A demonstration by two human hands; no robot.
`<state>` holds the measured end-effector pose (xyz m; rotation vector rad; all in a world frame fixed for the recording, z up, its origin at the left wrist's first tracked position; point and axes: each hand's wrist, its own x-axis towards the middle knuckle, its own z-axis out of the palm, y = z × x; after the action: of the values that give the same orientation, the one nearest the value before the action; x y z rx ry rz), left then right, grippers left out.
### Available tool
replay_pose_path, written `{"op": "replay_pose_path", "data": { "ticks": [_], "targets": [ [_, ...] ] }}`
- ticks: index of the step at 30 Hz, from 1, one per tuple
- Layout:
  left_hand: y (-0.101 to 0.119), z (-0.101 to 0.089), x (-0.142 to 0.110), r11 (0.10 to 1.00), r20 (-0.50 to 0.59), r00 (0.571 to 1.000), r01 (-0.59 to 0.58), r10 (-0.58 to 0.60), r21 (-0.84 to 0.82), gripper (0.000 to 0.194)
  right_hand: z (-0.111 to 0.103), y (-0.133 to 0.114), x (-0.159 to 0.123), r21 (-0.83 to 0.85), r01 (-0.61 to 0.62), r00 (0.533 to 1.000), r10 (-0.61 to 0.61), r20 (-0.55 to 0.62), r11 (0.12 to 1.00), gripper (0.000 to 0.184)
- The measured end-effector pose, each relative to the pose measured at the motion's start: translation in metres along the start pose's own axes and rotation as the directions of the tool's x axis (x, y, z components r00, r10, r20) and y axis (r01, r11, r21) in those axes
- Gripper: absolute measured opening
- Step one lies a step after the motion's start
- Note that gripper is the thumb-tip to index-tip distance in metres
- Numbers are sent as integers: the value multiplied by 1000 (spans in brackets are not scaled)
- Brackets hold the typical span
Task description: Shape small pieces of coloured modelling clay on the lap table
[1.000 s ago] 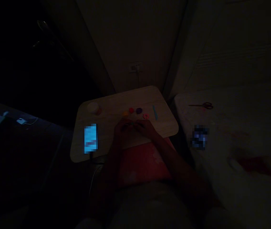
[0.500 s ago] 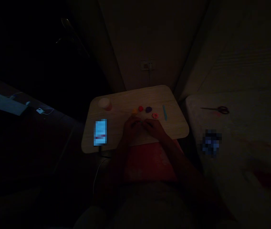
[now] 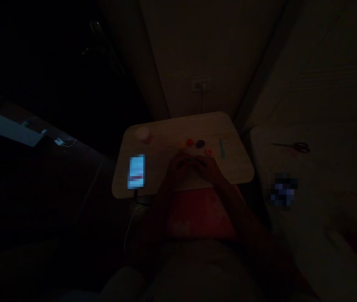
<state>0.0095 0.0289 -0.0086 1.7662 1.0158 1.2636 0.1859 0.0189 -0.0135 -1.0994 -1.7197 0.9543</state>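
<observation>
Over the near middle of a small wooden table (image 3: 159, 184), my left hand (image 3: 177, 164) and my right hand (image 3: 208, 168) meet with fingers curled inward. Between their fingertips shows a tiny green lump (image 3: 191, 159), apparently modelling clay; its shape is too dark to make out. Just beyond my hands lie a yellow lump (image 3: 182, 145), a red ball (image 3: 190, 142) and a dark purple lump (image 3: 200, 144). A pink ring-like piece (image 3: 209, 152) is close to my right fingers. Farther right lies a flat turquoise stick-like tool (image 3: 222, 149).
A pale tub (image 3: 143, 135) stands at the table's back left. In front of it lies a lit phone (image 3: 136, 172) with a cable. Scissors (image 3: 301, 147) and a blurred-out item (image 3: 283, 191) rest on the pale surface at right. The room is very dark.
The whole view has shifted slightly, so things sit a little farther right. My hands stay together, and the green lump shows a bit more between the fingertips.
</observation>
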Motion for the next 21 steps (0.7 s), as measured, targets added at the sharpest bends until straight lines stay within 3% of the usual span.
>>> {"op": "replay_pose_path", "data": {
  "ticks": [6, 11, 21],
  "targets": [
    [-1, 1, 0, 1000, -12, 1000, 28, -28, 14, 17, -1, -1, 0, -5, -4, 1000, 4, 19, 1000, 29],
    [-6, 0, 1, 1000, -29, 999, 17, -16, 20, 17, 1, -1, 1, -26, -1, 1000, 0, -31, 1000, 29],
    [-1, -3, 5, 1000, 1, 1000, -7, 7, 3, 35, 1, -1, 4, -24, -35, 996, 33, -87, 999, 33]
  ]
}}
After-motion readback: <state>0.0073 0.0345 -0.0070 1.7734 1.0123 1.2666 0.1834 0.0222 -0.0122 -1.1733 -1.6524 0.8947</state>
